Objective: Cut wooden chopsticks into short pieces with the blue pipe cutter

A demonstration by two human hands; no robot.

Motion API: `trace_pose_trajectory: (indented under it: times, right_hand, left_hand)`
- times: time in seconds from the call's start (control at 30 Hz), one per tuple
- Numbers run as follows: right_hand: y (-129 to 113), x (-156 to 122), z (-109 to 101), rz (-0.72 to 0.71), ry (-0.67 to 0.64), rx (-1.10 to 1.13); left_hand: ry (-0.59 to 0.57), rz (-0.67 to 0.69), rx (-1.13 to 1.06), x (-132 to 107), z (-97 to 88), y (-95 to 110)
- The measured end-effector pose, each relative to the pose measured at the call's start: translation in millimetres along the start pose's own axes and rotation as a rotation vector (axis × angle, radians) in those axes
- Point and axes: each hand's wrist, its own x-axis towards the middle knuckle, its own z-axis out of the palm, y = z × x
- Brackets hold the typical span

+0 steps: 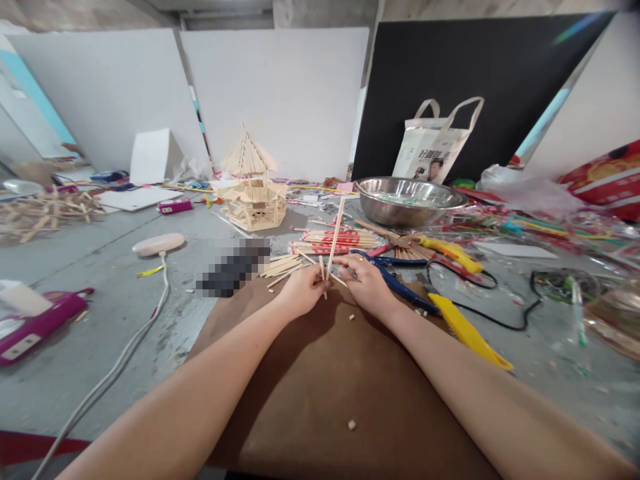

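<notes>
My left hand (304, 291) is closed in a pinch on short, pale wooden sticks, one of them upright between the fingertips. A longer wooden stick (337, 235) rises from between the two hands, leaning slightly right. My right hand (364, 285) is curled close by, its fingers bent around the lower part of the sticks; its fingertips are partly hidden. Beneath both hands lies a brown sheet (320, 387) with small cut wood bits (352, 425) on it. Loose wooden sticks (281, 265) lie just beyond my left hand, and red-and-white wrapped sticks (345, 239) lie behind.
A pagoda-like stick model (255, 200) stands at the back. Right of my hands are blue-handled pliers (400, 283), a yellow glue gun (453, 255) and a yellow utility knife (470, 332). A steel bowl (410, 197) sits farther back. Left, a white cable (125, 353) crosses the grey surface.
</notes>
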Motion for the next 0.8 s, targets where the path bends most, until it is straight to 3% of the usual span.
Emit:
trace_pose_trajectory:
  times: [0.2, 0.53, 0.8]
  right_hand:
    - [-18, -2, -4, -0.059, 0.049, 0.286]
    - [-18, -2, -2, 0.027, 0.025, 0.345]
    - [-15, -1, -2, 0.013, 0.016, 0.343]
  left_hand:
    - [-0.031, 0.045, 0.2, -3, -3.2, 6]
    - [-0.081, 0.024, 0.223, -2, -4.7, 3]
    - [-0.089, -0.004, 0.196, -2, -7.0, 3]
